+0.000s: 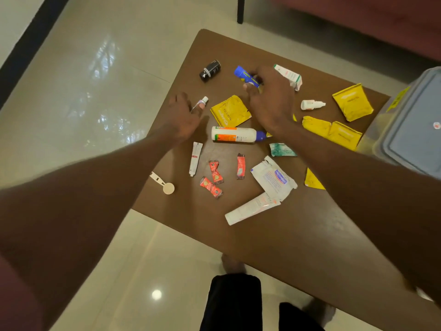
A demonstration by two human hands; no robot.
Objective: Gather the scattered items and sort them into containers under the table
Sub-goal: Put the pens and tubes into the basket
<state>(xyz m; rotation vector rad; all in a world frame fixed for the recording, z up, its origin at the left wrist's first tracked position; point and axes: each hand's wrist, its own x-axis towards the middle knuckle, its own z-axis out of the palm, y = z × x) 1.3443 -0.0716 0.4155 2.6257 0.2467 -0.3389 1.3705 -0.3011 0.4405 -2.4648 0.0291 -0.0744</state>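
A brown worktop (274, 235) stands on a shiny pale tiled floor (95, 80). A dark strip (31, 44) runs along the floor at the far left. Beyond the worktop is a reddish seat (381, 20) with one dark leg (240, 9).

Many small things lie spread on the worktop. The right hand (269, 96) holds a blue bottle (245, 76) near the far edge, fingers curled round it. The left hand (183, 113) has its grip closed on a small tube (201, 102) with a white cap, pinched at the fingertips.

A black bottle (210, 70) lies near the far left corner. A white box (288, 76) lies just beside the right hand. A long white bottle (235, 134) lies on its side between the two arms. Yellow packets (352, 101) are on the right side, and one more (230, 112) lies between the hands. Three little red packets (216, 172) lie near a thin white tube (195, 158). A big white tube (250, 209) touches a white pouch (274, 180). A small white dropper bottle (311, 104) lies past the right arm. A cream scoop (164, 183) sits at the left edge.

A clear box with a grey lid (415, 125) shows at the right edge.
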